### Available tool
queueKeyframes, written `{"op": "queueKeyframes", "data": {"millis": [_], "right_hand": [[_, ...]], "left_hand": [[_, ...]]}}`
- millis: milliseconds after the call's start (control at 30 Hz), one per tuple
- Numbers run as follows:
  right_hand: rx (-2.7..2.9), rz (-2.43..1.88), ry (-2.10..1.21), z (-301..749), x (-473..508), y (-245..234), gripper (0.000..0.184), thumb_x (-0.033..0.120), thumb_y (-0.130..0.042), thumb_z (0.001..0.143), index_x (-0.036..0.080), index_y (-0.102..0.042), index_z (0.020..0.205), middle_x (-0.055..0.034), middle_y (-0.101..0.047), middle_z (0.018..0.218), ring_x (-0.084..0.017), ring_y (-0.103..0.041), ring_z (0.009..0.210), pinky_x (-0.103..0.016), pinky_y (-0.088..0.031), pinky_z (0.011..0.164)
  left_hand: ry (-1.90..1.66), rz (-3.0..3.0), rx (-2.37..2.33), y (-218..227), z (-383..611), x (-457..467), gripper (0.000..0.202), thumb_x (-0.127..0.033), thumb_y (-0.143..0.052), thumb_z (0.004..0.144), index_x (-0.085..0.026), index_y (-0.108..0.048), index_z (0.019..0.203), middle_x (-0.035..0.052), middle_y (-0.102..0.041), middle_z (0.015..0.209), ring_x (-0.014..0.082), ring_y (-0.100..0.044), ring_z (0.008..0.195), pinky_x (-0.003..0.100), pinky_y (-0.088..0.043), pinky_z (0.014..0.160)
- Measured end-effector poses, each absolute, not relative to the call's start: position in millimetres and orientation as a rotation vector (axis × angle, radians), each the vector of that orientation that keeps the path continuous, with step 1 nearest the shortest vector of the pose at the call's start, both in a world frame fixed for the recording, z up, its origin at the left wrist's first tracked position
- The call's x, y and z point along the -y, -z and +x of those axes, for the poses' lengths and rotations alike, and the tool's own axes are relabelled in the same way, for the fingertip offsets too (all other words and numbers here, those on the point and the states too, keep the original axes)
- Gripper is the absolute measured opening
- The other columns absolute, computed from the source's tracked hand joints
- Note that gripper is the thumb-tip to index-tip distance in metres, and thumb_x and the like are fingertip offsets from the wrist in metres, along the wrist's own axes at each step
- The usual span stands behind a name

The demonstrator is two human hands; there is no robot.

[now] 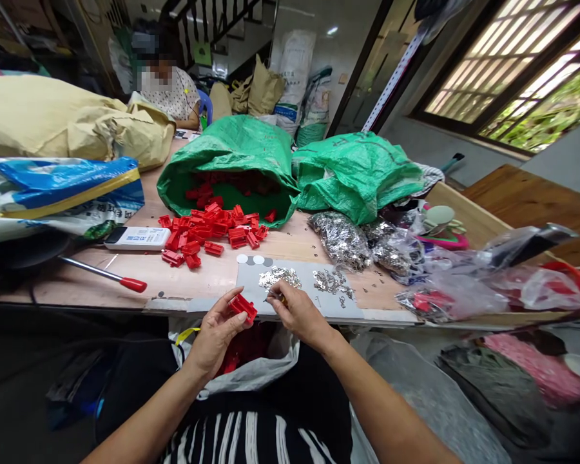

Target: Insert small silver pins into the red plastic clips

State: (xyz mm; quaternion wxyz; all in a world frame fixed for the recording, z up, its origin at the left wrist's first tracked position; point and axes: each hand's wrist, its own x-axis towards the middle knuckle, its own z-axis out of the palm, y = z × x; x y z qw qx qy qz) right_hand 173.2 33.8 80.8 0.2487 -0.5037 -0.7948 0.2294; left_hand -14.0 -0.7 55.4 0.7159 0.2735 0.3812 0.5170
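My left hand point(217, 332) pinches a small red plastic piece point(244, 307) just below the table's front edge. Close to its right, my right hand point(297, 312) has its fingers pinched together at the edge of a grey card point(309, 293), on something small that I cannot make out. A little heap of small silver metal parts point(280, 277) lies on the card right above that hand, and a second heap point(333, 281) lies further right. A pile of the same red pieces point(207, 232) spills from an open green sack point(232, 167) behind.
A white bag with red pieces point(251, 367) hangs at my lap. Clear bags of silver parts point(348, 238) lie right; a second green sack point(355, 171), a remote point(138, 237), a red-handled tool point(106, 274) and big sacks point(53, 122) left. Another person point(167, 84) sits at the far end.
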Motion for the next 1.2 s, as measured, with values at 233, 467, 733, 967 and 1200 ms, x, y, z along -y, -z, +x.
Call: {"op": "queueKeyframes", "data": {"millis": [233,467,733,967,1200], "right_hand": [[2.381,-1.274,-0.438,163,-17,-85,0.01,0.013,-0.047,0.087,0.019,-0.049,0.093,-0.003,-0.06,0.085,-0.015,-0.056,0.075,-0.024,-0.041,0.065],[2.652,-1.219,-0.133,162,-8,-95,0.012,0.009,-0.044,0.087,0.017,-0.049,0.094,-0.0045,-0.058,0.086,-0.015,-0.057,0.077,-0.023,-0.041,0.062],[2.519,-1.067,-0.45,168,-9,-101,0.011,0.015,-0.048,0.09,0.02,-0.052,0.099,-0.0041,-0.058,0.096,-0.014,-0.056,0.087,-0.023,-0.044,0.071],[2.083,-1.181,-0.806,177,-10,-97,0.012,0.023,-0.048,0.092,0.019,-0.055,0.102,-0.0034,-0.058,0.093,-0.014,-0.054,0.08,-0.025,-0.043,0.07],[2.11,-1.282,-0.722,184,-13,-69,0.026,0.02,-0.046,0.092,0.02,-0.06,0.114,-0.006,-0.057,0.092,-0.017,-0.055,0.089,-0.03,-0.044,0.08]], "left_hand": [[-1.141,0.631,-0.846,-63,-12,0,0.054,-0.022,-0.074,0.07,-0.025,-0.057,0.121,0.0006,-0.065,0.09,0.0126,-0.06,0.082,0.024,-0.051,0.072],[-1.109,0.707,-0.845,-67,-10,-3,0.053,-0.023,-0.073,0.07,-0.023,-0.058,0.121,0.0029,-0.067,0.096,0.0109,-0.059,0.078,0.021,-0.048,0.067],[-1.069,0.704,-0.808,-73,-10,-5,0.046,-0.024,-0.075,0.068,-0.022,-0.064,0.113,0.0012,-0.069,0.087,0.0092,-0.058,0.071,0.019,-0.046,0.066],[-1.111,0.706,-0.766,-72,-11,-9,0.06,-0.021,-0.076,0.067,-0.025,-0.056,0.123,0.0015,-0.069,0.093,0.0141,-0.063,0.085,0.025,-0.049,0.077],[-1.11,1.067,-0.973,-44,-16,-20,0.046,-0.022,-0.075,0.066,-0.021,-0.061,0.11,0.0019,-0.071,0.084,0.016,-0.065,0.076,0.028,-0.05,0.074]]}}
